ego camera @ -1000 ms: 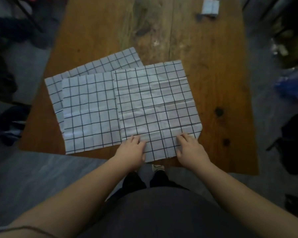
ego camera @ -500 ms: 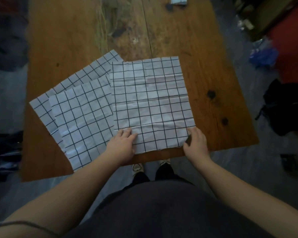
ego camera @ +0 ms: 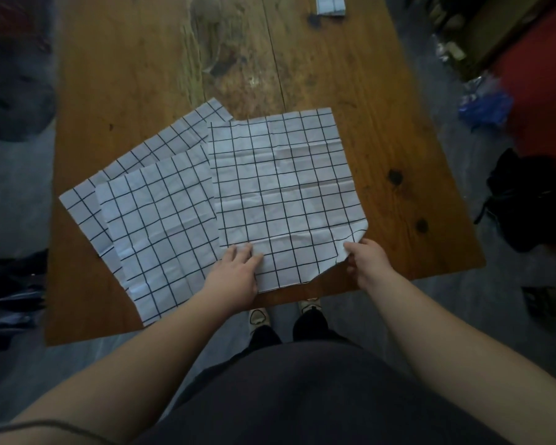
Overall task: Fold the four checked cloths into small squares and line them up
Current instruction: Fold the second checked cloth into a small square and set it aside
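Now the left hand (ego camera: 235, 274) lies flat, fingers (ego camera: 243, 253) straight, on the top checked cloth (ego camera: 283, 194) at the near edge of the bench (ego camera: 382, 107), while the right hand (ego camera: 371, 264) pinches the cloth's raised near-right corner.

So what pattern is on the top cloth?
The top cloth is white with a thin black grid of squares; the head view shows it best.

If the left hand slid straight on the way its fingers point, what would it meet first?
The left hand rests flat on the top checked cloth. Going on, it would only cross that cloth, then probably bare table. Nothing else seems to lie in that line.
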{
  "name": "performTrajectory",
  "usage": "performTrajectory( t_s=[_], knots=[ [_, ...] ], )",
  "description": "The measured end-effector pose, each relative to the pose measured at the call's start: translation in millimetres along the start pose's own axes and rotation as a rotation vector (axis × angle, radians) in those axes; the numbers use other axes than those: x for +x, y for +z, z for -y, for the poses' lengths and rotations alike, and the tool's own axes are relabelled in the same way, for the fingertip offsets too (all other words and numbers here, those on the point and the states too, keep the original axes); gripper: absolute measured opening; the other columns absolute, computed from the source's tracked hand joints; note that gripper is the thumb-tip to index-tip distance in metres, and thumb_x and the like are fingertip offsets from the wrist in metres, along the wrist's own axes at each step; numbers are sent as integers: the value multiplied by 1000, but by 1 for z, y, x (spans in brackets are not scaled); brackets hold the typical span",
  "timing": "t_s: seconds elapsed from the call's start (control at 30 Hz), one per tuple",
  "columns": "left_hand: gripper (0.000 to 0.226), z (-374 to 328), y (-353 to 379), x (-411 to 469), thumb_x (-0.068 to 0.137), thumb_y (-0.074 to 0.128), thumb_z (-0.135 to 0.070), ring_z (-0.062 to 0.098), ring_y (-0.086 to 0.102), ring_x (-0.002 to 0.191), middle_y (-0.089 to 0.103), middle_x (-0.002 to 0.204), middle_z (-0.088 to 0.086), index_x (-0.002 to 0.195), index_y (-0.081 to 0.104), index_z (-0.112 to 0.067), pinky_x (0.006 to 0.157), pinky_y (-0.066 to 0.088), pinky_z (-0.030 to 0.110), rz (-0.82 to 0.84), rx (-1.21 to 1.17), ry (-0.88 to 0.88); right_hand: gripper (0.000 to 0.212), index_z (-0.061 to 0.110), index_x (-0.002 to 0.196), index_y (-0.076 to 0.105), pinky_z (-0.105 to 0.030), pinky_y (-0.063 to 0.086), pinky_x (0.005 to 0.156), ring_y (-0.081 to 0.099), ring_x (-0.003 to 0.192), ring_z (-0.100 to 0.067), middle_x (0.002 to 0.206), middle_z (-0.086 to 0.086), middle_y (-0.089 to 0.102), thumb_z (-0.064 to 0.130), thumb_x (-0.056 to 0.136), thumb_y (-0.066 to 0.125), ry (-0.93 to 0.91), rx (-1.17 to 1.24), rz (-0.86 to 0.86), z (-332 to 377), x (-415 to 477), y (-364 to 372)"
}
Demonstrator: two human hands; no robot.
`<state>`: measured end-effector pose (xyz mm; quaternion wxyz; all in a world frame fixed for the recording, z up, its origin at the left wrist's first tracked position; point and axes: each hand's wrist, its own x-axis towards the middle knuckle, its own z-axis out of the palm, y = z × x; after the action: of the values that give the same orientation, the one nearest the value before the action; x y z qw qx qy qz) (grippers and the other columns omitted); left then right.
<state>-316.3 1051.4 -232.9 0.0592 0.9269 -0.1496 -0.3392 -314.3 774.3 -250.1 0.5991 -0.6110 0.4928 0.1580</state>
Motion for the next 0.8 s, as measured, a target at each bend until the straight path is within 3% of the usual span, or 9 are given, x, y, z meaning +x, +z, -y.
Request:
performTrajectory(
  t_s=[0.07,0.17,0.2,0.33,0.4,0.5,0.6,0.7,0.8],
  knots=[
    [62,1,-1,0,99,48,-29,34,5,153,7,168,2,155,21,-30,121,21,51,0,2,6,24,5,119,63,-31,47,60,61,79,-24,97,-10,67,11,97,60,-33,-10,52,1,0,1],
    [61,-1,0,0,99,47,-29,34,6,153,8,168,3,155,21,-30,121,21,51,-9,1,1,15,9,110,64,-44,56,86,67,97,-30,107,-13,70,13,96,62,-53,15,93,4,3,-7],
    [62,-1,1,0,99,47,-30,34,6,153,8,168,3,155,21,-30,122,20,51,-14,-1,0,10,10,107,62,-46,56,89,68,97,-31,108,-14,69,12,97,60,-39,60,113,6,2,-11],
    [63,0,4,2,99,49,-30,34,5,154,7,168,3,155,20,-31,122,17,51,-35,-6,3,19,5,116,57,-42,61,69,70,95,-35,111,-21,67,1,97,56,9,261,214,7,2,-30],
    [63,1,5,2,99,49,-30,33,5,154,7,168,2,155,20,-32,122,17,51,-38,-14,1,25,9,118,54,-41,60,69,67,95,-33,110,-17,64,0,94,59,-19,177,174,5,0,-38],
    [64,4,8,2,99,49,-31,32,3,154,7,168,1,156,20,-32,123,16,50,-51,-26,6,42,18,130,50,-38,56,75,63,102,-27,116,-8,61,6,92,65,-92,-174,8,-2,1,-50],
    [68,4,13,-3,98,54,-32,31,-1,155,4,169,2,157,19,-31,125,14,50,-83,-45,14,40,18,129,53,-40,57,81,63,97,-23,112,-7,63,15,92,68,-172,-447,-103,-14,3,-57],
    [69,4,23,-9,97,59,-33,29,-5,155,6,168,5,156,24,-26,124,4,47,-181,-43,55,37,18,129,53,-40,57,83,64,94,-21,107,-4,64,19,94,68,-202,-479,-114,-22,1,-57],
    [64,8,37,-15,91,69,-32,31,13,154,28,162,7,148,42,-22,123,8,46,-266,5,156,42,21,134,48,-45,60,86,65,93,-21,106,-2,63,23,96,66,-224,-454,-147,-26,0,-56]
  ],
)
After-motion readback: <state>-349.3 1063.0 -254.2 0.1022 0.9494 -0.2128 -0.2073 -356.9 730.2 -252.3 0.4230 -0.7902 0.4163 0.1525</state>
